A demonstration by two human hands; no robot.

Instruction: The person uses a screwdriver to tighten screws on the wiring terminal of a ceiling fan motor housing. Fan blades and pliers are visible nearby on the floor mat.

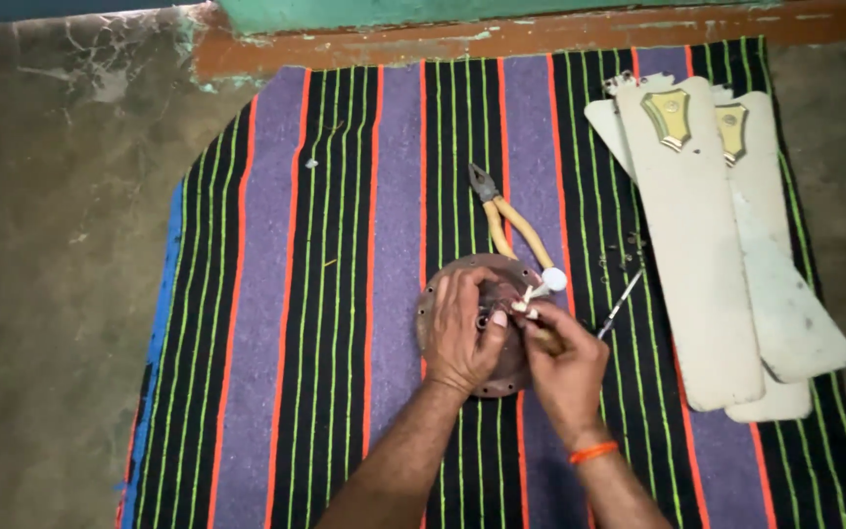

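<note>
Centre frame: my left hand (464,333) clamps the round metal plate (443,294) flat on the striped mat (335,294). My right hand (565,367) pinches white wires (536,292) closed. Keep plate pinned; work wires gently. Pliers (501,216) lie just above.

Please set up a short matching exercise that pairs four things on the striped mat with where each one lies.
Things:
1. pliers
2. fan blades
3. round metal plate
4. screwdriver

Places:
A. stacked at the mat's right side
B. under both hands
C. just beyond the plate, handles toward it
D. between the plate and the blades

Pairs: 1-C, 2-A, 3-B, 4-D
</note>
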